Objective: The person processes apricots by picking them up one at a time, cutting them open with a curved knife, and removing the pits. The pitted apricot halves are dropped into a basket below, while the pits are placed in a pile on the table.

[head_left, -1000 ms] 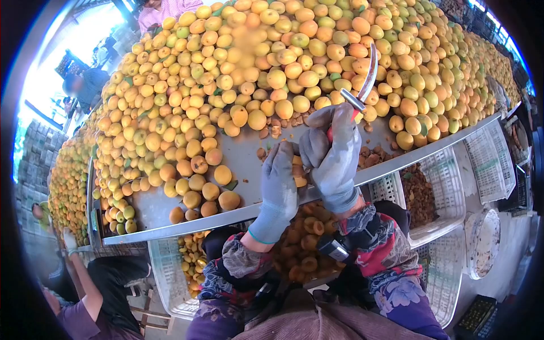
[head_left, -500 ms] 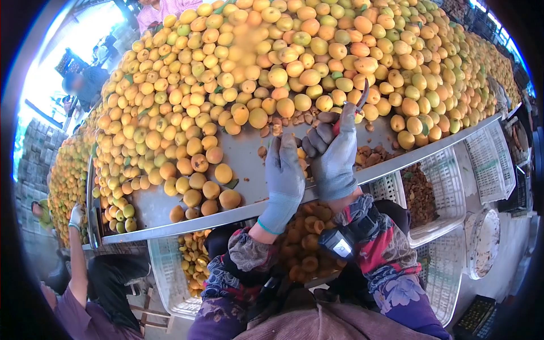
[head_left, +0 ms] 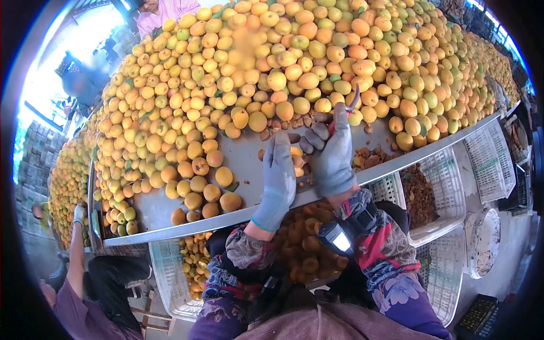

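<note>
My left hand [head_left: 278,173], in a grey glove, is over the metal tray's front edge, its fingers drawn together; what they pinch is hidden. My right hand [head_left: 333,156], also gloved, is closed around the red handle of a curved-blade knife [head_left: 355,100] whose tip points up toward the fruit. The hands are close together but apart. Between them, on the tray, are orange fruit pieces [head_left: 297,158]. A large heap of yellow-orange apricots [head_left: 249,85] rises beyond both hands. Below the tray edge, between my forearms, is a mass of apricots [head_left: 309,243] in shadow.
The metal tray [head_left: 249,161] has a raised front edge. Brown scraps [head_left: 371,157] lie right of my hands. White crates [head_left: 447,181] and a white bucket [head_left: 483,243] are at the right. Another crate [head_left: 167,277] is at the lower left. A co-worker's gloved hand [head_left: 78,213] touches fruit far left.
My left hand has shifted slightly left and away from the right hand. My right hand and the knife have dropped a little. The heap looks unchanged.
</note>
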The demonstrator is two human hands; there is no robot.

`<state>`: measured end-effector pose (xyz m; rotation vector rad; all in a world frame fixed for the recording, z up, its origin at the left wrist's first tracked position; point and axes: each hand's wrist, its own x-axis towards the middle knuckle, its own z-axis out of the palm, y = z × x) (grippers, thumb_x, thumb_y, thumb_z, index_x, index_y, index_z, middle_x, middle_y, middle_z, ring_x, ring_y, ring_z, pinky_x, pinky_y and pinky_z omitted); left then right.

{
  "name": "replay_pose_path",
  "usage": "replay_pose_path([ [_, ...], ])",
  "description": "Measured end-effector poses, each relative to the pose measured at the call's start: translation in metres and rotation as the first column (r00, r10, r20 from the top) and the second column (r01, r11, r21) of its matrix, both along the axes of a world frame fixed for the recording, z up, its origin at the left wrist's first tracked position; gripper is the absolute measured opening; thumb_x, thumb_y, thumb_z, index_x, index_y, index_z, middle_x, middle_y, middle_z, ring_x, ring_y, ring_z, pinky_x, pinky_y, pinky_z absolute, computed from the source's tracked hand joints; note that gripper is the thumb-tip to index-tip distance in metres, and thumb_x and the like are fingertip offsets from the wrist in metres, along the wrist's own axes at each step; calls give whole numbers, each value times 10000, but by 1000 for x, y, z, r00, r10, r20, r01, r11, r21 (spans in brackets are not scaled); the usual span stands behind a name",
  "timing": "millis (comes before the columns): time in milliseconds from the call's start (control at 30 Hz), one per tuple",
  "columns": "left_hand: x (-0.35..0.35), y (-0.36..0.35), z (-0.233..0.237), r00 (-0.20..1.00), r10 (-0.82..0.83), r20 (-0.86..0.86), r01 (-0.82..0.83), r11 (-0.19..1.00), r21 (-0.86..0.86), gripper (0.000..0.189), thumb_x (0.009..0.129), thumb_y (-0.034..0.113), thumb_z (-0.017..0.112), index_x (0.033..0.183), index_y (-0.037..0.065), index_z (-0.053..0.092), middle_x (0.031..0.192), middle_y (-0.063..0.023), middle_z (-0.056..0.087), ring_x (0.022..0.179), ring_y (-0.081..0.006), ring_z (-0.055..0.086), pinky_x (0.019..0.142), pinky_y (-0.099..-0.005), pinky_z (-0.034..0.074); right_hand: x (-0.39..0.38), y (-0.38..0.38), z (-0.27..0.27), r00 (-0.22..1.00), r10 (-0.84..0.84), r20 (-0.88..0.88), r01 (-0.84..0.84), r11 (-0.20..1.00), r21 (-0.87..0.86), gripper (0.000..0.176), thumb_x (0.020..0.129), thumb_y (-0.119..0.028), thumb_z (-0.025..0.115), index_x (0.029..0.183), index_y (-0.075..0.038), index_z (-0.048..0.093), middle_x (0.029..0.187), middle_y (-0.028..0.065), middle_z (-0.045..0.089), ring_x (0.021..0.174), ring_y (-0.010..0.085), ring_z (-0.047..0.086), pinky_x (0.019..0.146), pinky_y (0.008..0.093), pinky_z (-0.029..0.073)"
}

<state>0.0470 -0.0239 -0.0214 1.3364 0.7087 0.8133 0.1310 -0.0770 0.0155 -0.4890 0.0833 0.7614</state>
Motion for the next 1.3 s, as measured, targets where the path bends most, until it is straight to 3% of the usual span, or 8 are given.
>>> replay_pose_path([
  [167, -18, -3, 34, 993, -117, -9, 105, 920, -377, 476, 983, 438, 343, 1105, 20, 535, 1020, -50, 530, 890, -104, 485, 740, -235, 421, -7, -15, 4, 795, 241, 556, -39, 936, -349, 295, 877, -343, 608, 888, -49, 584, 537, -4, 498, 470, 95, 477, 431, 297, 387],
  [267, -25, 22, -14, 993, -105, 57, 116, 958, -263, 450, 989, 424, 330, 1119, 45, 534, 1001, -30, 538, 879, -91, 486, 722, -224, 416, -26, -24, -1, 87, 564, 821, 520, 677, -521, 245, 826, -256, 629, 935, -48, 561, 645, 126, 597, 628, 312, 623, 558, 407, 474],
  [533, -30, 7, -16, 986, -82, 145, 92, 993, -71, 339, 986, 344, 402, 1103, 53, 530, 1004, -31, 560, 872, -93, 502, 764, -261, 438, -30, -26, -8, 124, 564, 816, 372, 736, -565, 239, 801, -185, 644, 930, -19, 530, 709, 183, 587, 674, 368, 606, 579, 387, 464],
  [700, -32, 8, 15, 986, -1, 169, 77, 893, -444, 435, 941, 441, 457, 1119, 53, 540, 953, -47, 585, 845, -126, 565, 755, -251, 482, -24, -29, -6, 256, 484, 837, 551, 638, -538, 374, 807, -284, 651, 1012, -2, 515, 739, 198, 621, 715, 379, 626, 589, 439, 479],
  [867, -47, -23, 27, 912, -304, -275, 410, 687, 600, 255, 859, 246, 601, 1016, 46, 593, 930, -103, 617, 875, -271, 583, 796, -355, 455, 16, -37, -10, 96, 517, 851, 596, 655, -465, 320, 827, -255, 636, 967, 18, 545, 767, 195, 624, 727, 358, 627, 633, 395, 483],
  [967, -53, -12, 29, 918, -167, -359, 382, 609, 695, 274, 831, 225, 636, 1031, 44, 592, 980, -153, 608, 929, -330, 577, 808, -373, 454, 15, -38, -10, 203, 459, 865, 503, 709, -494, 262, 850, -210, 611, 953, 22, 544, 725, 158, 615, 643, 289, 624, 594, 358, 480],
  [1100, -76, 44, 42, 579, 464, -670, 444, 510, 737, 433, 764, 343, 683, 1124, 136, 560, 1035, -141, 542, 942, -353, 570, 749, -447, 482, 12, -37, -13, 327, 520, 789, 379, 692, -614, 221, 853, -175, 607, 931, 20, 539, 651, 83, 580, 531, 131, 576, 491, 285, 451],
  [1300, -85, 87, 14, 183, 510, -841, 580, 634, 511, 461, 704, 265, 736, 1102, 102, 569, 1053, -144, 533, 949, -314, 574, 777, -442, 496, 2, -35, -2, 388, 548, 741, 243, 715, -656, 238, 857, -148, 589, 1010, 26, 534, 694, 75, 604, 548, 116, 583, 493, 259, 463],
])
